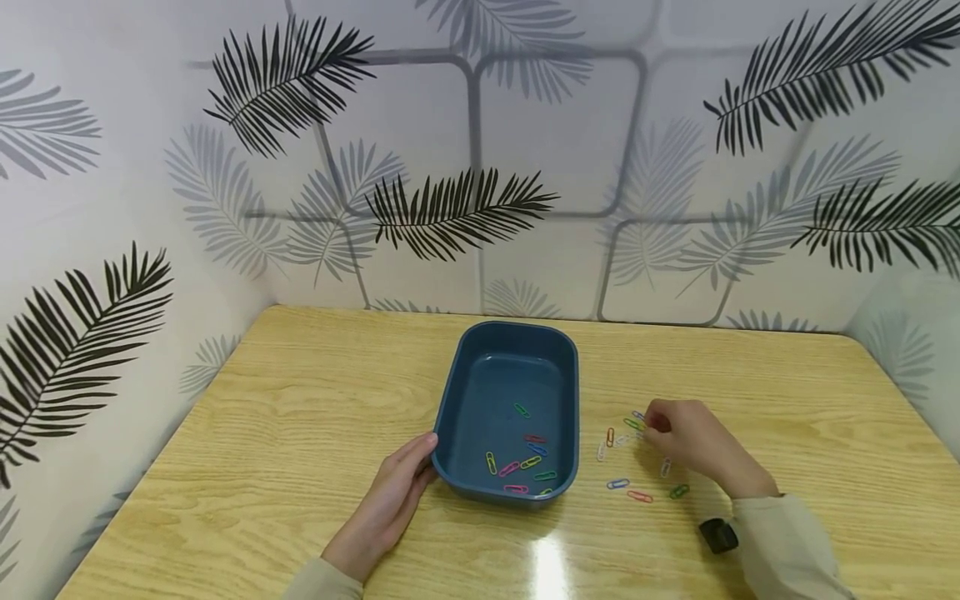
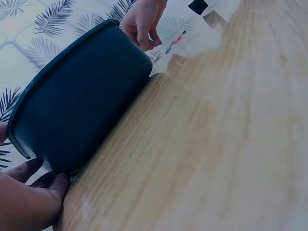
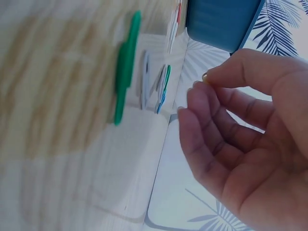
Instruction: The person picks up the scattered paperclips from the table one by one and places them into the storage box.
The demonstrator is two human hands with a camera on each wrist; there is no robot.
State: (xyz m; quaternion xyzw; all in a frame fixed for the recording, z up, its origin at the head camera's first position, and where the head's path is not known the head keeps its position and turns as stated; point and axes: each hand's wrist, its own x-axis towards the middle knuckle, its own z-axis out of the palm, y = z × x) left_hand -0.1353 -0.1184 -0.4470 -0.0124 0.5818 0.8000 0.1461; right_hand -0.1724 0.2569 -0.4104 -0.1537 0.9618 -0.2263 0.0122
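A dark blue plastic bin holds several coloured paper clips, among them a yellow one and a blue one. My left hand grips the bin's near left side, thumb at the rim and fingers against the outer wall. To the right of the bin, my right hand is low over a scatter of paper clips. Between its thumb and fingertips it pinches a yellowish paper clip, mostly hidden by the fingers. A green paper clip lies close by on the table.
Loose paper clips lie on the wooden table between bin and right hand, including a red one and a blue one. A leaf-patterned wall borders the table's far edge. A black object sits at the right cuff.
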